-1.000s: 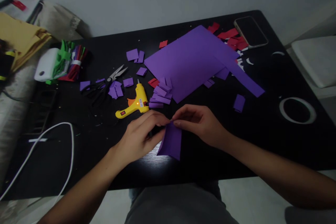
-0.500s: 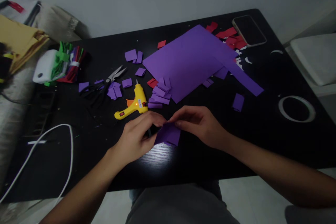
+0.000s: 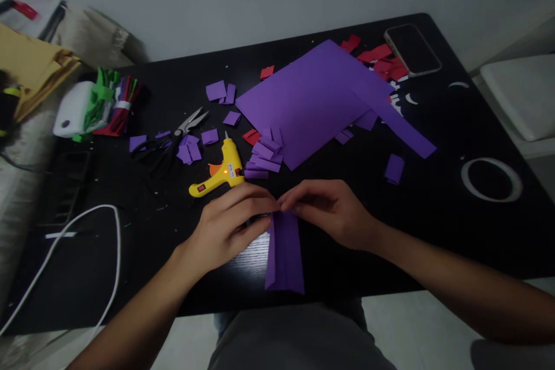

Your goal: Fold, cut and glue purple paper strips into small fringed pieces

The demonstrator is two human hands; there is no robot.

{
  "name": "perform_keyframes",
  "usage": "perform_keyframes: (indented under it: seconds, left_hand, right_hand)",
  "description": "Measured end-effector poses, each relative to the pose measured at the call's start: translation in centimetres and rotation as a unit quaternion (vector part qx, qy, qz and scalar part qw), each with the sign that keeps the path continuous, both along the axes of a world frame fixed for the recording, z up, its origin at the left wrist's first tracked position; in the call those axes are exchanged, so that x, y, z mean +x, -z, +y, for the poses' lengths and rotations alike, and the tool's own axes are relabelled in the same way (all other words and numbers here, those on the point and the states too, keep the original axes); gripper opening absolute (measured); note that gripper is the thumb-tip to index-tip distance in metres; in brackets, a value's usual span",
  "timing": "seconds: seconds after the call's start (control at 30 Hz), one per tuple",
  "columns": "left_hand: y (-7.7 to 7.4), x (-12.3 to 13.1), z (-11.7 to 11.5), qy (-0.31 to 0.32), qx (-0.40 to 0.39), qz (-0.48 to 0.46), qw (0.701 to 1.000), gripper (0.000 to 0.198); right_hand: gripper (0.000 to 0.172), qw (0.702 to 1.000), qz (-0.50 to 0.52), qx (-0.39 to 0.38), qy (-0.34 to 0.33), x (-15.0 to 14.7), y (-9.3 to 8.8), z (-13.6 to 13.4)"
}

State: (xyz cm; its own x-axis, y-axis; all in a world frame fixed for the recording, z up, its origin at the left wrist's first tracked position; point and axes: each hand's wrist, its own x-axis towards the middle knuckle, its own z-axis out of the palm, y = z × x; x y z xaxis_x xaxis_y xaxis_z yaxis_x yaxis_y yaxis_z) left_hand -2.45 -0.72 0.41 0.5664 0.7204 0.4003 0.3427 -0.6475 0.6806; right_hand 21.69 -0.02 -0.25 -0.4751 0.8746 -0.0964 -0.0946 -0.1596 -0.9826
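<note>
A creased strip of purple paper hangs toward the table's near edge, its top end pinched between the fingertips of both hands. My left hand is closed on its upper left corner, and my right hand closes on the upper right. The fingertips hide the strip's top edge. Just beyond my left hand lies a yellow glue gun with a lit orange spot. Beside it, a pile of folded purple paper pieces touches a large purple sheet.
Open scissors lie left among small purple pieces. Bundled green and red pipe cleaners sit at the back left, near a white cable. At right are a phone, red scraps and a tape roll.
The purple paper strip, earlier showing as a short folded piece, now extends lengthwise toward me with its creases visible. Both hands have stayed at nearly the same spot, still pinching its top.
</note>
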Motion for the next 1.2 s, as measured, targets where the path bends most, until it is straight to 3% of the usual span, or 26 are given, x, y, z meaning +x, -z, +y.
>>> perform_keyframes:
  seconds: [0.17,0.3,0.4,0.73,1.2]
  left_hand:
    - [-0.24,0.05,-0.01,-0.001,-0.006,-0.004,1.0,0.022]
    - [-0.29,0.37,-0.03,-0.002,-0.009,-0.003,1.0,0.019]
    - [-0.3,0.66,-0.11,0.013,-0.006,0.014,1.0,0.018]
    - [-0.39,0.85,-0.18,0.032,-0.003,0.04,0.999,0.019]
    - [-0.5,0.55,0.02,0.04,-0.019,0.038,0.998,0.021]
  right_hand:
    - [0.006,1.0,0.003,-0.026,-0.012,-0.15,0.0,0.0]
    - [0.026,0.995,0.025,-0.096,-0.008,-0.43,0.29,0.08]
    - [0.03,0.992,0.022,-0.122,-0.028,-0.57,0.49,0.23]
    - [0.021,0.996,-0.018,-0.07,-0.046,-0.35,0.41,0.08]
    - [0.024,0.994,0.021,-0.097,-0.055,-0.23,0.68,0.19]
